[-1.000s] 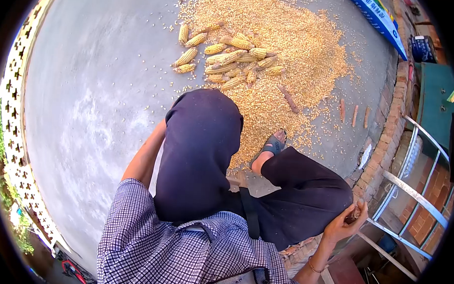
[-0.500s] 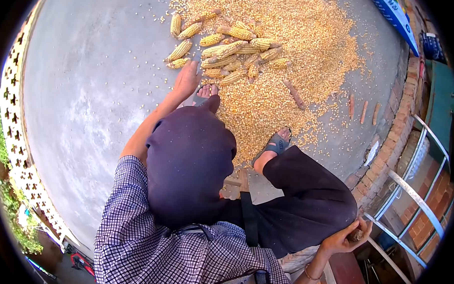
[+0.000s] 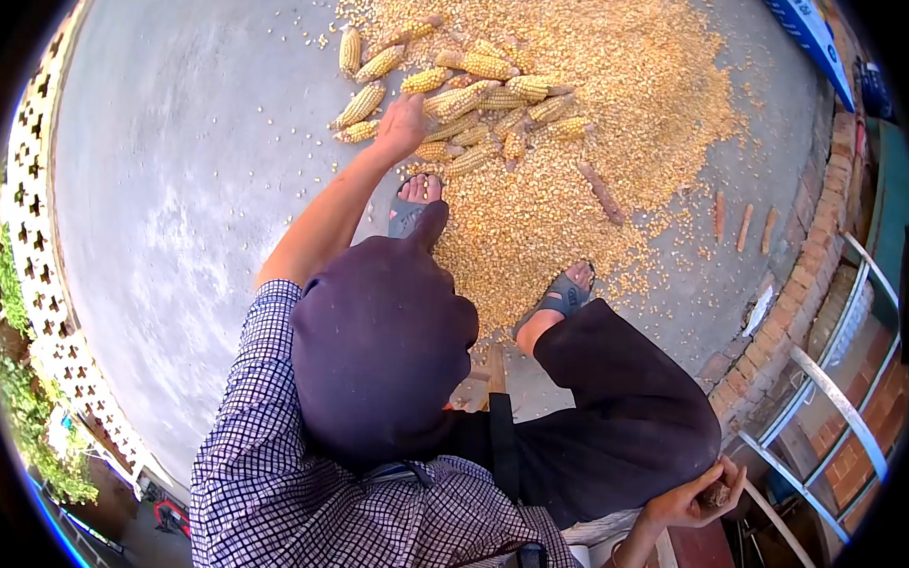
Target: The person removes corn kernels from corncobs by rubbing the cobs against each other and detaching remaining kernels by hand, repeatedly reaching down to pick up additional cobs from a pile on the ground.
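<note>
My left hand reaches down to the left side of a heap of yellow ears of corn. Its fingers look stretched out over the ends of the ears, and the fingertips are partly hidden. Beside my right knee, my right hand is closed around a brown corncob, seen nearly end-on. Loose corn kernels spread in a thick layer under and beyond the ears. A few ears, one of them an upright-lying ear, rest at the heap's left edge.
Bare cobs lie to the right, one long cob on the kernels and a thinner cob on the concrete floor. My sandalled feet flank the kernels. A brick edging and a metal frame stand at right.
My left hand has moved a little right and up, from the heap's left edge onto the ears. My right hand still holds the corncob by my knee. The view has shifted slightly.
</note>
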Demonstrator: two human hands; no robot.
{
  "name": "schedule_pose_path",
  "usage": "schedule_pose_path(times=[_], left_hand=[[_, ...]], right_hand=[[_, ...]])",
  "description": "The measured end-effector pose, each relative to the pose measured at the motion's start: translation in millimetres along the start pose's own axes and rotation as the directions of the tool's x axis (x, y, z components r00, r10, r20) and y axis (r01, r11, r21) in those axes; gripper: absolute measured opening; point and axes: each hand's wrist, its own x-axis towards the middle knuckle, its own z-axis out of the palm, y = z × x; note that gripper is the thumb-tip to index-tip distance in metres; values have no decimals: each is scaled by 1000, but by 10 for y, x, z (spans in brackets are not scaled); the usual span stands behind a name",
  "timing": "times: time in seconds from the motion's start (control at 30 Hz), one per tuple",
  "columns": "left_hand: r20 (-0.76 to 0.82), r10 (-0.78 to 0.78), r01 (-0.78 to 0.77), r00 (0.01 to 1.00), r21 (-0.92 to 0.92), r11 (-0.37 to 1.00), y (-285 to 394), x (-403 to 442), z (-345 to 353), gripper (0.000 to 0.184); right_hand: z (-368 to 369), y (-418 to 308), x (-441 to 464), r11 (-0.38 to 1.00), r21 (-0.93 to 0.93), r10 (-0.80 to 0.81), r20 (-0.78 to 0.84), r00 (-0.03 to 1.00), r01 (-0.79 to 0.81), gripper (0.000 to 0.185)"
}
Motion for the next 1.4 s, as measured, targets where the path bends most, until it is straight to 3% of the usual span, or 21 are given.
schedule_pose_path(times=[0.17,0.27,0.37,0.47,0.57,0.67,0.8,0.9,1.0,1.1,1.13,1.23,1.27,1.37,1.4], left_hand=[[-35,-28,30,999,55,998,10,7,90,17],[43,-125,127,991,-50,991,-85,44,228,18],[9,-138,138,990,-99,985,-48,4,203,22],[-57,5,-5,998,-3,1000,-70,-4,227,32],[27,-82,81,996,47,996,35,22,169,38],[101,-169,172,980,-21,985,36,12,203,39],[152,-88,102,984,-91,991,-120,-72,-42,41],[388,-164,369,907,-543,755,-20,-199,-555,40],[387,-144,413,911,-835,365,333,-354,-1156,37],[337,83,320,938,-932,171,763,-453,-1739,43],[290,55,284,955,-953,102,1034,-534,-1948,43],[194,270,204,943,-979,-10,1389,-670,-2414,40],[159,318,177,935,-984,-27,1507,-699,-2535,41],[62,407,103,911,-991,-82,1948,-864,-2926,42],[32,422,76,906,-993,-87,2079,-921,-3024,44]], right_hand=[[-4,67,6,999,26,-23,12,1000,23,36],[-2,51,11,999,44,-14,19,1000,13,36],[7,30,30,999,37,-39,26,999,38,36],[14,-2,38,999,34,-17,36,999,16,33],[26,-21,41,999,51,-20,34,999,18,34],[32,-14,42,997,71,-21,35,999,18,36],[35,-92,36,999,13,37,32,999,-37,41],[67,-173,57,998,4,60,15,998,-60,44],[41,-143,54,997,34,64,-6,998,-64,46],[25,-140,56,998,55,12,-10,1000,-11,47],[27,-106,36,993,118,20,-22,1000,-18,48],[-8,-182,34,968,211,144,-12,990,-138,50],[-32,-168,47,982,174,83,-26,996,-78,47],[-45,170,-48,869,438,241,30,970,-230,42],[-62,212,-42,872,439,232,23,973,-218,28]])
